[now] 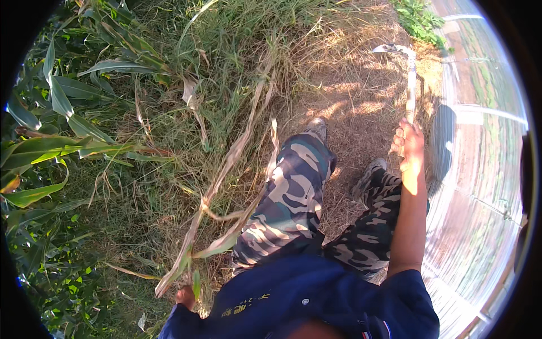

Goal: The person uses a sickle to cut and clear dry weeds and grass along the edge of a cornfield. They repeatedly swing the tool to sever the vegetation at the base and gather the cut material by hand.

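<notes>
My right hand (407, 140) grips the handle of a sickle (411, 82), held out over the ground. Its curved metal blade points left at the far end of the pale handle. Low on the left, my left hand (185, 295) is closed around a corn stalk (189, 271); the fingers are partly hidden. Long, dry, tan leaves (230, 159) spread up and away from that stalk, and one passes in front of my left trouser leg (296, 182).
Standing green corn plants (97, 135) line the left side. Tangled grass (228, 55) covers the ground beside them. A path of dry straw (360, 84) runs under my shoes. Translucent plastic sheeting (474, 169) curves along the right, close to my right arm. A leafy weed (419, 21) grows near its far end.
</notes>
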`<state>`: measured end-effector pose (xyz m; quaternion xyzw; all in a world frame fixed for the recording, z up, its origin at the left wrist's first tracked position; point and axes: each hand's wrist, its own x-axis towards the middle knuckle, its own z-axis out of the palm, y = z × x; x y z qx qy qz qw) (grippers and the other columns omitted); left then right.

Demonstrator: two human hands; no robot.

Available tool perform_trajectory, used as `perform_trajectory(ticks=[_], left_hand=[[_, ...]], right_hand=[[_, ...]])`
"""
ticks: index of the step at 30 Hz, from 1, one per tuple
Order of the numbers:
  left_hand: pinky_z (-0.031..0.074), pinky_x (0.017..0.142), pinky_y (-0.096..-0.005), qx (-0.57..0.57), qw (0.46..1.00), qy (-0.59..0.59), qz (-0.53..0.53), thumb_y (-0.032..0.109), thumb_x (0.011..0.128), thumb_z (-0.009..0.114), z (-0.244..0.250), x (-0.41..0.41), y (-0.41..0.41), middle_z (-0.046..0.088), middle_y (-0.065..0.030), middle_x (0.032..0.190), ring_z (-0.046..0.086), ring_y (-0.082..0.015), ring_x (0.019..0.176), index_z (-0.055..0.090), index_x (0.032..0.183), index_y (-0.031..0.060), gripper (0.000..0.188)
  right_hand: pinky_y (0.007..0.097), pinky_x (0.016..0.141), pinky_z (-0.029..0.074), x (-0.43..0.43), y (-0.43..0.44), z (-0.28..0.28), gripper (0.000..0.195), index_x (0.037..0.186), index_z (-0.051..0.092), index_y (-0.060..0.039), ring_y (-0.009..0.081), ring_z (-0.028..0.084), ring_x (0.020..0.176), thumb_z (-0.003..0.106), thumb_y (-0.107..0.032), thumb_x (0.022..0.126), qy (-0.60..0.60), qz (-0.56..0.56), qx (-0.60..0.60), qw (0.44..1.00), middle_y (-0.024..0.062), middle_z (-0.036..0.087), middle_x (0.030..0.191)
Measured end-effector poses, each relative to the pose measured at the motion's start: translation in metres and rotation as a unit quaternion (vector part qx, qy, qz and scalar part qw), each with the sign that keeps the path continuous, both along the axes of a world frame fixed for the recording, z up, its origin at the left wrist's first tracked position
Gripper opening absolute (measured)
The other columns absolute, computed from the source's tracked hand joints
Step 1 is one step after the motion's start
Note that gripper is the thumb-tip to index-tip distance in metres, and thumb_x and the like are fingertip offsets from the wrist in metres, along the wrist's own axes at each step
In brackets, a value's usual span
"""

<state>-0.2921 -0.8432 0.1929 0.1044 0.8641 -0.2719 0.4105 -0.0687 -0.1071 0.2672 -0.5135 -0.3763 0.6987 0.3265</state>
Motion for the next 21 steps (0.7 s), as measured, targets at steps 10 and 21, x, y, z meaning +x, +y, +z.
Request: perform_trajectory(ticks=[10, 21], left_hand=[[0.043, 0.044, -0.0364, 0.06, 0.726, 0.26, 0.634, 0.033, 0.085, 0.062, 0.111, 0.111, -0.218, 0.06, -0.0086, 0.069, 0.056, -0.0193, 0.052, 0.062, 0.094, 0.0058, 0.029], [0.031, 0.031, -0.0329, 0.389, 0.712, 0.501, 0.301, 0.014, 0.08, 0.06, 0.343, -0.296, -0.083, 0.047, -0.0023, 0.054, 0.038, -0.0141, 0.034, 0.058, 0.071, 0.0049, 0.013]], right_hand=[[0.0232, 0.034, 0.031, -0.029, 0.011, -0.03, 0.014, 0.081, 0.049, -0.0082, 0.0057, 0.04, 0.042, 0.053, -0.018, 0.09, -0.067, 0.114, 0.059, 0.99, -0.0046, 0.043, 0.057], [0.0239, 0.036, 0.03, -0.012, 0.015, -0.058, 0.017, 0.086, 0.051, -0.0079, 0.0072, 0.039, 0.044, 0.057, -0.023, 0.089, -0.16, 0.129, 0.119, 0.971, -0.0042, 0.04, 0.057]])
